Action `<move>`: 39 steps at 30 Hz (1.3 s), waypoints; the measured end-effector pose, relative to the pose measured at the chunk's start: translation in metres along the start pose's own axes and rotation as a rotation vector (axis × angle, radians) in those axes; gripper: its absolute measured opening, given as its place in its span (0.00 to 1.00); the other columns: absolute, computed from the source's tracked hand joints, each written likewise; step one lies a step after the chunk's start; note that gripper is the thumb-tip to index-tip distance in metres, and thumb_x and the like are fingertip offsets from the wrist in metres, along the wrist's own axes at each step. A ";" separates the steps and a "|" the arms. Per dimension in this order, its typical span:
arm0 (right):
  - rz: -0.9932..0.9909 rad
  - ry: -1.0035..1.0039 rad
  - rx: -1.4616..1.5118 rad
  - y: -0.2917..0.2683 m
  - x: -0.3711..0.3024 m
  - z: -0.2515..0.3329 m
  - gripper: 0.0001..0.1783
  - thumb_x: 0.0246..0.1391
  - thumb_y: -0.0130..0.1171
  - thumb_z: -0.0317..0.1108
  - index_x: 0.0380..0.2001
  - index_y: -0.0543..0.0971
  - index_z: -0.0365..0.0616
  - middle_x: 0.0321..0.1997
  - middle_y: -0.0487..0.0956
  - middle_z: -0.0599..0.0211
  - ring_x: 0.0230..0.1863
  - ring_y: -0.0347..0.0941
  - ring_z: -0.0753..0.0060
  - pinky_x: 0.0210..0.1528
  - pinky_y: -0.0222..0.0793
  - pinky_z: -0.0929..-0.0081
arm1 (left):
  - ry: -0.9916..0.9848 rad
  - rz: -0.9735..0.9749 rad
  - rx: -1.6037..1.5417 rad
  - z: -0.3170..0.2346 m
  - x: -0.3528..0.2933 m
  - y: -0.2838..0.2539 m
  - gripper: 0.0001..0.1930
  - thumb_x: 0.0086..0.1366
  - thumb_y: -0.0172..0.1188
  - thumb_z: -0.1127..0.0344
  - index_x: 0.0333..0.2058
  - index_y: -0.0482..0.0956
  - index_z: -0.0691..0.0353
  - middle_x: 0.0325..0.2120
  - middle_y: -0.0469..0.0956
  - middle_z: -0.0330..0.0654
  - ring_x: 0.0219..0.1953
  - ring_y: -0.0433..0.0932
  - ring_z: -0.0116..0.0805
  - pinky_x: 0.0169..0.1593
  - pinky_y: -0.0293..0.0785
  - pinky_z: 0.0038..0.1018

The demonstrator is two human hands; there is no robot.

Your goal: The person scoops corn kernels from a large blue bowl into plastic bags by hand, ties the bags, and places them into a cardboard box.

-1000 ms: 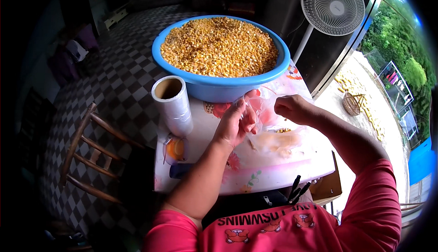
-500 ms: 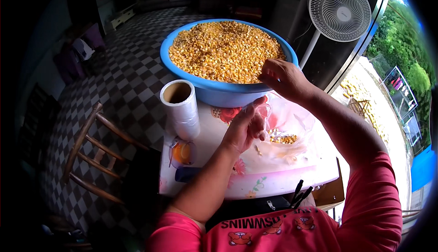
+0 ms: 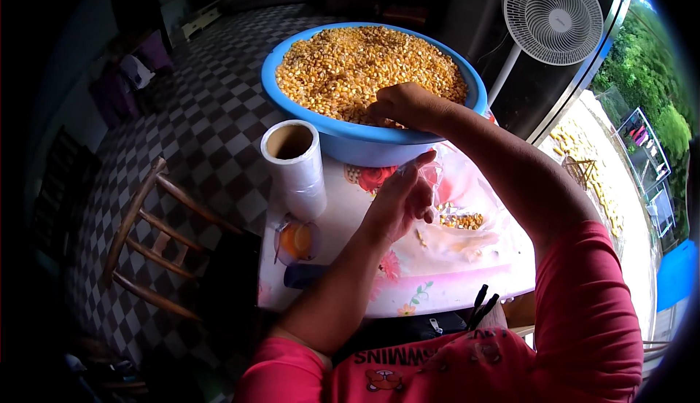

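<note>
A wide blue basin [image 3: 273, 89] heaped with yellow dried corn kernels [image 3: 350, 67] stands on the table's far side. My right hand [image 3: 408, 104] reaches over its near rim, fingers curled and their tips sunk among the kernels. Below the rim, my left hand [image 3: 401, 202] pinches the mouth of a clear plastic bag [image 3: 474, 246]. The bag spreads over the tabletop to the right, with a small heap of kernels [image 3: 463, 221] in it. A couple of loose kernels lie beside my left hand.
A roll of plastic bags [image 3: 299, 180] stands left of the basin, near a small orange item in clear wrap [image 3: 294, 242]. The flowered tablecloth [image 3: 350, 286] covers the table. A wooden chair [image 3: 146, 239] is at left, a white fan [image 3: 558, 20] behind right.
My right hand has moved left and down from the basin's right rim into the kernels. My left hand stays at the bag. The whole view has shifted slightly.
</note>
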State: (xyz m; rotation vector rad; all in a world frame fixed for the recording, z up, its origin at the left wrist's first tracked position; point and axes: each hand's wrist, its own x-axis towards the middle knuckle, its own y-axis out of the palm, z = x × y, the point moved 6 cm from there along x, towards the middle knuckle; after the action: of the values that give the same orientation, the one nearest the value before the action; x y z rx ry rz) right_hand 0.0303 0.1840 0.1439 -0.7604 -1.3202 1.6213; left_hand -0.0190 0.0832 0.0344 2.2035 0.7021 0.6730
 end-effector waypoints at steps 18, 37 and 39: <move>0.099 0.117 0.074 0.035 -0.159 -0.021 0.09 0.55 0.52 0.36 0.31 0.75 0.40 0.29 0.77 0.52 0.31 0.75 0.52 0.36 0.70 0.62 | -0.050 -0.059 -0.001 0.002 -0.002 0.002 0.29 0.63 0.50 0.45 0.55 0.63 0.57 0.16 0.68 0.34 0.15 0.63 0.23 0.22 0.64 0.23; -0.066 -0.027 0.040 -0.029 -0.143 0.022 0.08 0.48 0.61 0.33 0.28 0.76 0.40 0.23 0.76 0.61 0.26 0.76 0.65 0.30 0.71 0.73 | 0.018 -0.028 0.005 0.003 0.000 0.000 0.30 0.64 0.50 0.47 0.55 0.60 0.64 0.16 0.70 0.35 0.14 0.65 0.22 0.21 0.71 0.24; -0.208 0.066 0.149 -0.048 -0.122 0.023 0.08 0.50 0.59 0.33 0.28 0.76 0.40 0.22 0.77 0.61 0.25 0.75 0.70 0.28 0.70 0.75 | -0.017 -0.010 0.010 0.004 0.001 0.000 0.31 0.63 0.51 0.46 0.55 0.59 0.65 0.15 0.70 0.36 0.13 0.65 0.22 0.20 0.71 0.23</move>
State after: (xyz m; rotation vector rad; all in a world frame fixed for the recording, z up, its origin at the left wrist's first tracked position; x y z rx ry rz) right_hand 0.0740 0.0660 0.1870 -0.5622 -1.1764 1.4967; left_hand -0.0160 0.0815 0.0327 2.2104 0.7093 0.6466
